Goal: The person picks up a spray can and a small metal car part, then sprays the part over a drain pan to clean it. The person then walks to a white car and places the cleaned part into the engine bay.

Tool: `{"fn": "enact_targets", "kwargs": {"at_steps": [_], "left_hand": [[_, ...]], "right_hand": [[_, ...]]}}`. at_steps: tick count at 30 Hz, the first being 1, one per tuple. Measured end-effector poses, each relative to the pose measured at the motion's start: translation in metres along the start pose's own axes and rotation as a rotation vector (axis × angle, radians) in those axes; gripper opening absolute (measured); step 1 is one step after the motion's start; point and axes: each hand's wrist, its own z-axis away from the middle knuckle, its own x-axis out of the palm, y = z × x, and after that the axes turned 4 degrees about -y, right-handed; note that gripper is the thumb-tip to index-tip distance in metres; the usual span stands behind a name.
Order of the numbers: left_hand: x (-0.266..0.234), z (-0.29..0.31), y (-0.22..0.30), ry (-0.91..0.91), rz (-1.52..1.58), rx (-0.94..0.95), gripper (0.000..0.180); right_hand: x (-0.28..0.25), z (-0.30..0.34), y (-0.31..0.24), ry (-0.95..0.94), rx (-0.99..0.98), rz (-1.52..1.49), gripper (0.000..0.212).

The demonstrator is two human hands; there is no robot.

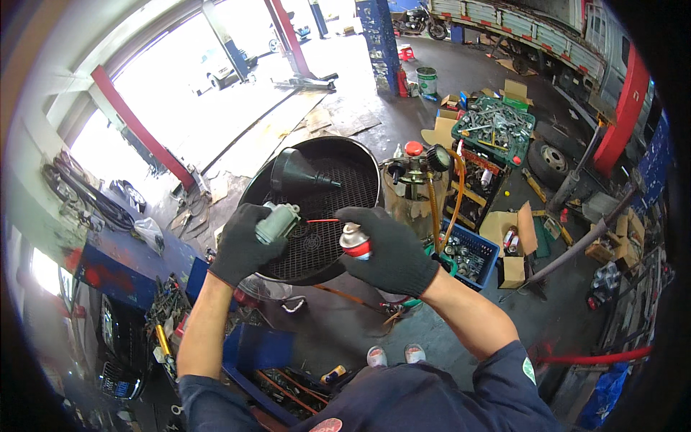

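My left hand [241,241], in a black knit glove, is closed round a grey metal cylindrical part [277,224]. In my right hand [399,252], gloved the same way, is a spray can [355,243] with a silver top and a red and blue body. A thin red straw [322,220] runs from its nozzle toward the metal part, its tip close to it. Both hands are above a round black drain pan [371,162] with a mesh grate [345,201] inside. A dark funnel [296,173] lies on its side on the grate.
Right of the pan stands a metal tank [403,198] with a gauge [437,158] and orange hose [458,187]. Beyond are a tool cart [471,180], a green tray [497,126] of sockets, a blue basket [471,255] and open cardboard boxes [512,273]. A red lift post [140,126] rises at left.
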Motion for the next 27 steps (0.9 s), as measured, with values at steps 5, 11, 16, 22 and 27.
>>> {"fn": "enact_targets", "kwargs": {"at_steps": [5,11,16,22,27], "left_hand": [[-0.014,-0.007,0.008,-0.345,-0.289,0.281,0.056],[-0.001,-0.007,0.002,-0.559,-0.471,0.464,0.028],[0.013,-0.014,-0.008,-0.499,-0.377,0.525,0.03],[0.019,-0.013,-0.01,-0.415,-0.126,0.343,0.041],[0.039,-0.008,-0.024,-0.095,0.318,-0.03,0.052]], "right_hand": [[-0.013,0.017,0.011,-0.024,0.088,0.025,0.075],[-0.009,0.027,0.015,0.018,-0.002,0.0,0.076],[0.001,0.025,0.023,0.015,0.018,0.01,0.076],[0.015,0.019,0.032,0.015,0.02,0.011,0.077],[0.02,0.023,0.033,0.043,0.013,-0.003,0.075]]}}
